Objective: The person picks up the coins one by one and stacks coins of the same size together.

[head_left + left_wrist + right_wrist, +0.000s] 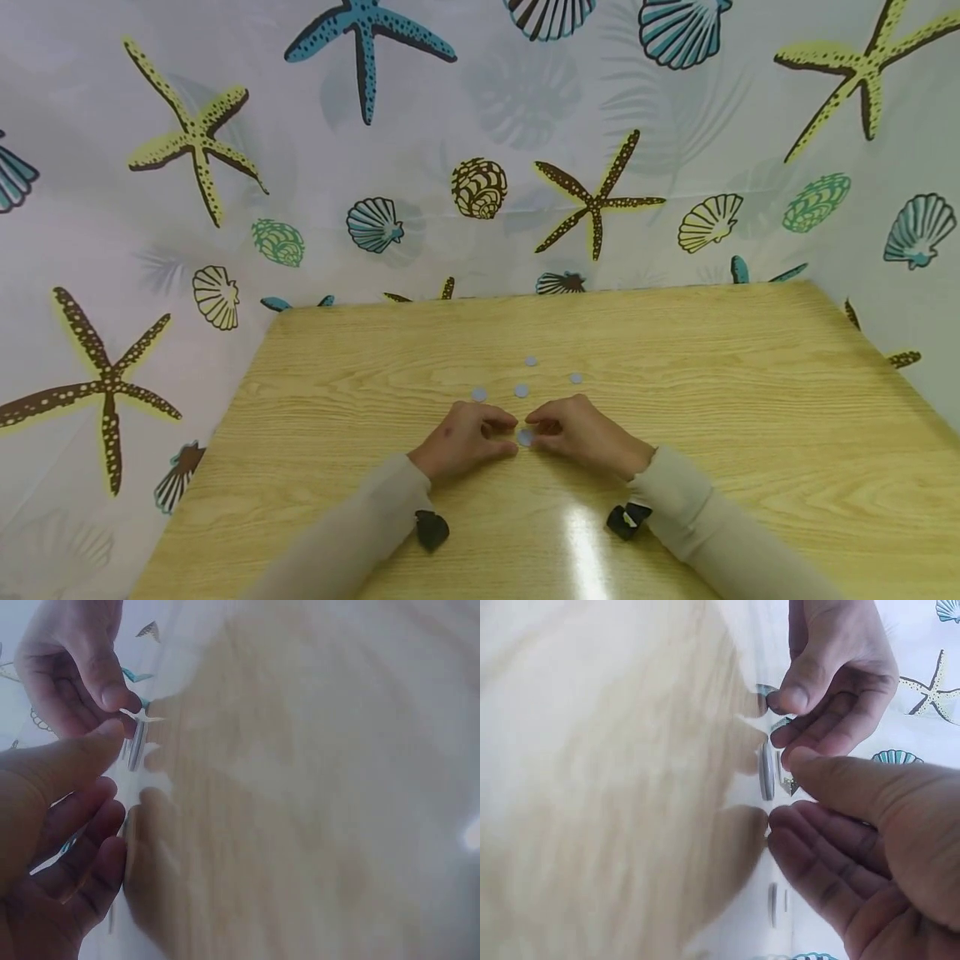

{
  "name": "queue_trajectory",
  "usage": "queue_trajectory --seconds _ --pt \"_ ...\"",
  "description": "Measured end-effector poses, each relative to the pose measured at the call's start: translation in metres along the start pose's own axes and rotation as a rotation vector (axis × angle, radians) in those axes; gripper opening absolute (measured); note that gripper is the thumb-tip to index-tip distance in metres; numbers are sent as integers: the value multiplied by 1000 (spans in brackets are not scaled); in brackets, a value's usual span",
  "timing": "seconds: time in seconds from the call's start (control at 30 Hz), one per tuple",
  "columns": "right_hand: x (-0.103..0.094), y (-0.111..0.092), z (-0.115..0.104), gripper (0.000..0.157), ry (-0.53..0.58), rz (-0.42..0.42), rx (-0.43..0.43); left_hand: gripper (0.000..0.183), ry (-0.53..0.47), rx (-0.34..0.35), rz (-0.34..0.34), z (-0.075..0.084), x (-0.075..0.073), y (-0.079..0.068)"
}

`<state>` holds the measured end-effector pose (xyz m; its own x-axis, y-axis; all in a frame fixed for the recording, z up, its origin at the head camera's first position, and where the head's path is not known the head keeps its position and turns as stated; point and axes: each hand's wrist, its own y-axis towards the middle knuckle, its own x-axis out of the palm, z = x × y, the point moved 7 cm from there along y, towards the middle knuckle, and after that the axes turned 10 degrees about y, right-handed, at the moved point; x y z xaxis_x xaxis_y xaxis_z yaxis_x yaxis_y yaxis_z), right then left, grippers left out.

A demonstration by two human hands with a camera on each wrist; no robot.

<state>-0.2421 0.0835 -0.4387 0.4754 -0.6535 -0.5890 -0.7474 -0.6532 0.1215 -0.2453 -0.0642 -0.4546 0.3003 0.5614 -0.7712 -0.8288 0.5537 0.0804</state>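
A grey coin (525, 437) lies flat on the wooden table between my two hands. My left hand (468, 437) is just left of it, fingers loosely bent, thumb and fingertips apart. Facing it from the right, my right hand (588, 433) has its thumb tip beside the coin's edge; whether it touches, I cannot tell. Seen edge-on in the right wrist view, the coin (766, 771) sits in the gap between thumb and fingers. The left wrist view also shows the coin (136, 746) near the fingertips of both hands. Neither hand visibly grips anything.
Beyond the hands lie more coins: one (478, 394) behind the left hand, one (521, 390) in the middle, one (576, 378) to the right, one (531, 361) farthest back. A cloth (420, 167) with shells and starfish hangs around the table (360, 350).
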Motion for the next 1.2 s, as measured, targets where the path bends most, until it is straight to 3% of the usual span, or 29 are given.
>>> queue_trajectory --seconds 0.23,0.53,0.8,1.2 --pt "4 0 -1 17 0 34 0 23 -45 -68 35 -2 4 1" --pt "12 4 -4 9 7 51 -20 13 -74 -96 54 -4 6 1" --pt "23 4 -3 7 64 39 -10 10 -78 -113 70 -9 5 -9" --pt "36 3 -9 6 96 49 -8 10 -113 -174 34 -16 2 -24"
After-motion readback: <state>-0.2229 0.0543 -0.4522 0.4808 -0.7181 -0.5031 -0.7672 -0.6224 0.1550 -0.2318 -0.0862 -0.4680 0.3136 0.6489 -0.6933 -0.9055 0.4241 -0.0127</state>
